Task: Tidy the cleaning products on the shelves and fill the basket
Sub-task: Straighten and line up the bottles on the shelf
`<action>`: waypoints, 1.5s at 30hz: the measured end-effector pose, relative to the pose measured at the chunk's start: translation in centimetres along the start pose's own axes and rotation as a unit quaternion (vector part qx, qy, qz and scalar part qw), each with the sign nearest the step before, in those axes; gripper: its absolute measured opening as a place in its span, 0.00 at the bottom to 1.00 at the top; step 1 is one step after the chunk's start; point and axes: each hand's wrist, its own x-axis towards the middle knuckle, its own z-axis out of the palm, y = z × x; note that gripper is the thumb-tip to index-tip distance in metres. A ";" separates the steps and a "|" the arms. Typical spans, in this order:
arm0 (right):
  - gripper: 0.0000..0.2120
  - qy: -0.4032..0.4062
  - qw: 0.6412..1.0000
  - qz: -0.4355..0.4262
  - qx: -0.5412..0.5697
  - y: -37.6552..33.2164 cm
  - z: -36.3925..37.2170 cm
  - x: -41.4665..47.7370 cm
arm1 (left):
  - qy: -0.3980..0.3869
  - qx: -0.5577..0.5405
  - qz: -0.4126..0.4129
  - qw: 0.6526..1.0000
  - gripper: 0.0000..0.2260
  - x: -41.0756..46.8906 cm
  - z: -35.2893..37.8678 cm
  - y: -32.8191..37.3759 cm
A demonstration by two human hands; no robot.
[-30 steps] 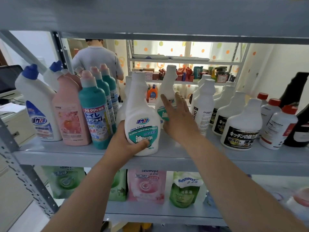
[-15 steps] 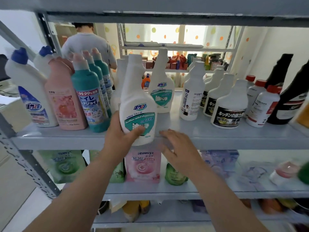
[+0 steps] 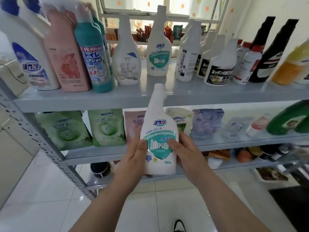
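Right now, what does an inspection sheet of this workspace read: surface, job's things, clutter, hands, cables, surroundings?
Surface: grey top shelf, packed with upright bottles.
Job's things: white teal-label bottle held upright in front of the shelves; matching bottle stands on the top shelf; basket not in view.
Clutter: mixed items on the lowest shelf, blurred.
Hands: left hand and right hand both grip the held bottle's body.
Cables: nothing seen.
Surroundings: refill pouches on the middle shelf; white tiled floor.

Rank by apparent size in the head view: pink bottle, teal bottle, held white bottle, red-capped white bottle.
1. pink bottle
2. held white bottle and teal bottle look alike; the held one is nearer the camera, so unranked
3. red-capped white bottle, set farther back
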 end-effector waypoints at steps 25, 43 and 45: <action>0.24 -0.119 0.988 0.012 -0.100 0.5 -13.5 -2.1 | 0.048 0.247 0.023 0.968 0.45 -5.2 13.9 -3.9; 0.28 -0.093 0.988 0.125 0.016 1.1 -17.6 -2.2 | 0.017 -0.374 -0.337 0.864 0.21 -8.4 20.7 -3.0; 0.33 -0.109 0.979 0.173 0.021 1.4 -16.6 -2.6 | -0.077 -0.514 -0.352 0.779 0.32 -9.2 20.3 -3.0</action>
